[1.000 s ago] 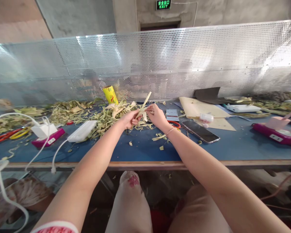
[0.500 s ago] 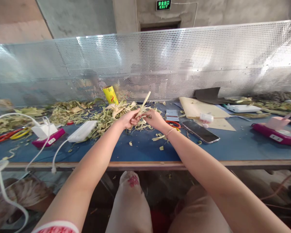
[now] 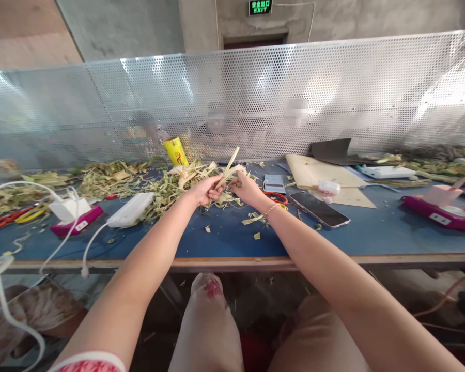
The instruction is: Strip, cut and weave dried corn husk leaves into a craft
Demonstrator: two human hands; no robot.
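Over the blue table, my left hand [image 3: 206,191] is closed around a thin, pale plant stalk [image 3: 231,159] whose tip points up and away from me. Right beside it, my right hand [image 3: 247,191] pinches a pale curled strip [image 3: 237,169] that arches over its fingers toward the stalk. Whether the strip is still joined to the stalk is hidden by the fingers. Under and behind both hands lies a heap of greenish dried plant strips [image 3: 165,188]. A few loose scraps [image 3: 252,218] lie near my right wrist.
A yellow tube [image 3: 175,151] stands behind the heap. To the right lie red-handled scissors [image 3: 276,198], a phone [image 3: 320,209], an earbud case [image 3: 329,187] and brown paper [image 3: 318,173]. At left are a white power bank [image 3: 130,210] and a purple power strip [image 3: 75,221] with cables.
A pale strip now curves up over my right hand, where it was not visible before. My right hand has shifted very slightly; my left hand stays in place on the stalk.
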